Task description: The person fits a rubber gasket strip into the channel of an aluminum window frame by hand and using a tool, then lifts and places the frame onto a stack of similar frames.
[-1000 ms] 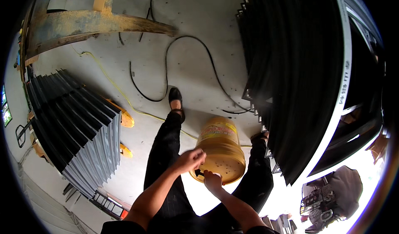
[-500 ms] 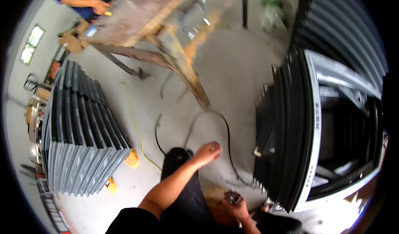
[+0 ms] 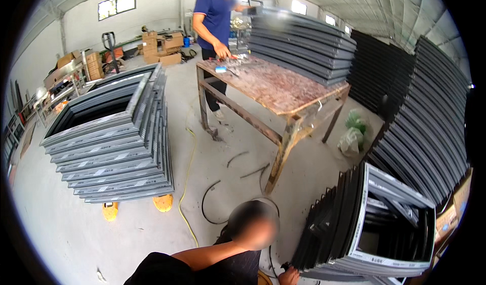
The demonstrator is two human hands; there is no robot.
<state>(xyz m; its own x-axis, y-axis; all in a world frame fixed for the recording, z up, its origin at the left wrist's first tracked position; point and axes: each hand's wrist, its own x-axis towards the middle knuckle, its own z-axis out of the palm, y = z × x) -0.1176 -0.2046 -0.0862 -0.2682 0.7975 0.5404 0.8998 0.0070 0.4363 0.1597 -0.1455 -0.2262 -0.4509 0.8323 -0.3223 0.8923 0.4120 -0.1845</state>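
Observation:
In front of my body, my left hand (image 3: 256,230) is raised over my dark-clothed leg (image 3: 242,262). A blur covers its fingers, so their pose is hidden. Low at the bottom edge, my right hand (image 3: 289,277) is closed around something small and dark, mostly out of sight. Right beside that hand leans a row of dark window frames (image 3: 324,229). The nearest of them is a frame with a light grey face (image 3: 358,219).
Grey frames (image 3: 114,161) are stacked on yellow feet (image 3: 162,203) at left. A worktable (image 3: 273,82) bears more frames (image 3: 298,45); a person in blue (image 3: 215,19) stands behind it. A yellow cable (image 3: 186,184) and black strips (image 3: 203,204) lie on the floor.
The view has swung upward, showing more of the room and the person behind the worktable. My right hand now appears lower, beside the leaning frames; the small metallic thing in it is less visible.

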